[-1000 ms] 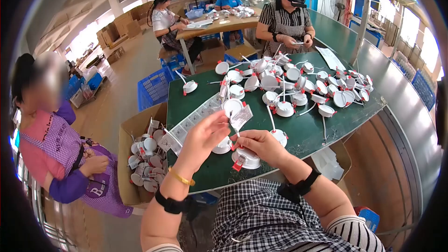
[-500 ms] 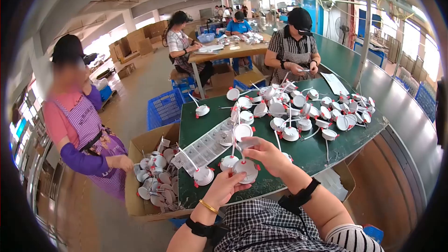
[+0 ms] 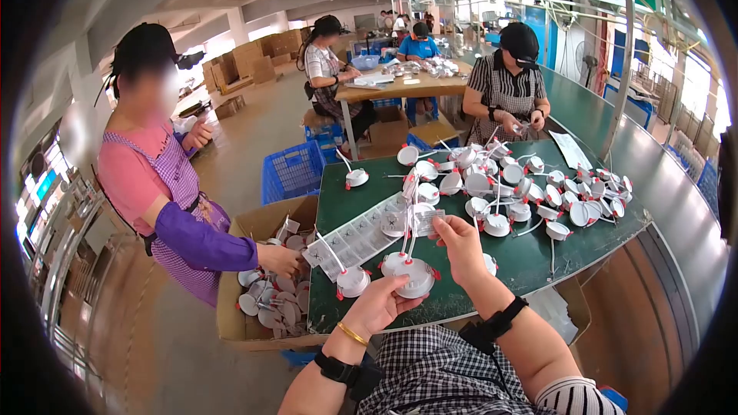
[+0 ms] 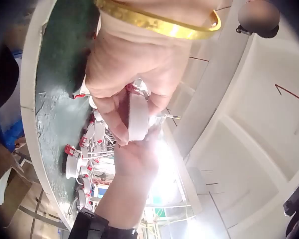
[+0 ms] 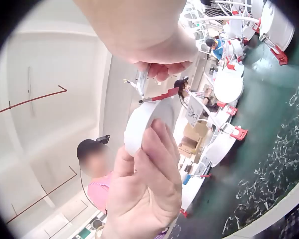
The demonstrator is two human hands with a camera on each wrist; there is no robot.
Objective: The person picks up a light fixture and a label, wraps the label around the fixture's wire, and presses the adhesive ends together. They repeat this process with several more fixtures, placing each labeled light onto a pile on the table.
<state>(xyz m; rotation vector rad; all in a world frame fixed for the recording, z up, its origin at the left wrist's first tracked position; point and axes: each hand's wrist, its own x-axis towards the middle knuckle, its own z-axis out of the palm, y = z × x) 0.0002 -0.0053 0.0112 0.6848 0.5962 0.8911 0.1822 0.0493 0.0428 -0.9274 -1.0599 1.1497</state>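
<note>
My left hand (image 3: 396,292) grips a round white downlight (image 3: 416,277) with red spring clips, just above the near edge of the green table (image 3: 530,261). Directly above the lamp, my right hand (image 3: 448,227) pinches a small grey label (image 3: 425,221). In the left wrist view the left hand's thumb and fingers (image 4: 120,130) wrap the lamp (image 4: 138,117) edge-on. From the right wrist, the right hand (image 5: 154,67) pinches above the lamp's rim (image 5: 142,122), with the left hand (image 5: 147,186) below it.
Two more downlights (image 3: 353,281) sit by the lamp and a sticker sheet (image 3: 355,239) lies on the table. Several wired lamps (image 3: 523,184) are piled farther back. A person in a purple apron (image 3: 173,192) reaches into a cardboard box (image 3: 257,223) of lamps at the left.
My left hand dropped from the label to grip the lamp and lift it off the table. My right hand left the lamp and now pinches the label above it. The aproned person straightened up.
</note>
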